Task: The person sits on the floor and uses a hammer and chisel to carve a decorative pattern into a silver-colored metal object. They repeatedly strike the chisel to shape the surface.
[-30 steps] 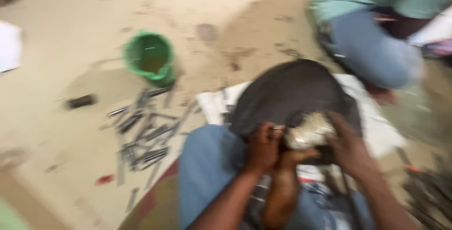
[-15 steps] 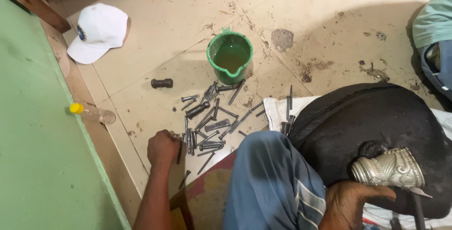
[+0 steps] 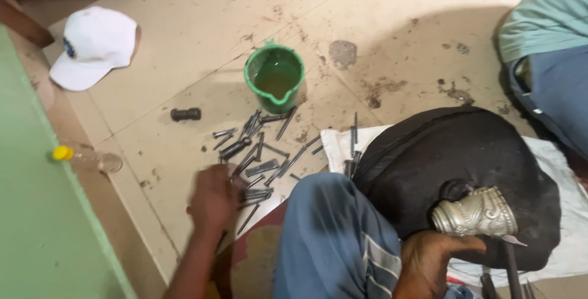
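We're picking a punch: left hand (image 3: pixel 211 198) blurred over the punches (image 3: pixel 257 149), grip unclear. Right hand (image 3: pixel 432 262) grasps the silver cuff (image 3: pixel 474 213) at 4 o'clock. Next needs a clean single pick.

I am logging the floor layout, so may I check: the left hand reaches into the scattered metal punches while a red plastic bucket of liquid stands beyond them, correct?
Not quite: the plastic bucket is green, not red, as the head view shows. The rest holds: the left hand reaches into the scattered metal punches, and the bucket of liquid stands beyond them.
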